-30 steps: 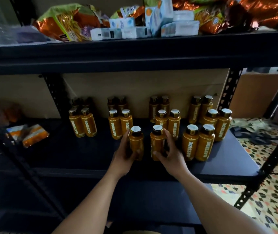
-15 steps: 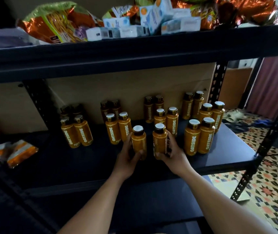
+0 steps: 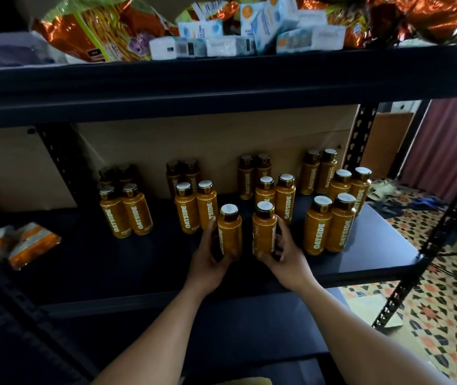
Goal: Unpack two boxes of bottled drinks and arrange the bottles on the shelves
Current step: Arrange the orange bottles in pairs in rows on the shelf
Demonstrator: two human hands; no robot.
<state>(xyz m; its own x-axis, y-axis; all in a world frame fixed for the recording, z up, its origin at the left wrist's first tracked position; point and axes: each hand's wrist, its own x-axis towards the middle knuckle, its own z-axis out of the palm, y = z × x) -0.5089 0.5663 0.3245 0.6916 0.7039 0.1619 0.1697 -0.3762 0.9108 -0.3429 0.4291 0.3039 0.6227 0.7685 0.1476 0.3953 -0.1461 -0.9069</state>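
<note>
Oatside bottles amber-orange, white lettering, dark caps; shelf black; floor tiles orange-black-cream star pattern.

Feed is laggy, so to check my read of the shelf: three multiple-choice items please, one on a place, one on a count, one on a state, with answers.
1. Where do the flat orange-and-white foil packets lie?
A. On the top shelf
B. At the left end of the dark metal shelf that bears the bottles
C. On the patterned floor

2. How many amber plastic bottles with white-topped caps stand in the rightmost cluster?
A. Three
B. Six
C. Nine

3. What are the hands doing?
A. Both are empty
B. Only the right holds a bottle
C. Each grips one upright bottle

Answers:
1 B: they share that shelf board, far left.
2 B: three rows of two.
3 C: the left hand wraps the left front bottle, and the right hand wraps the right front bottle.
</note>
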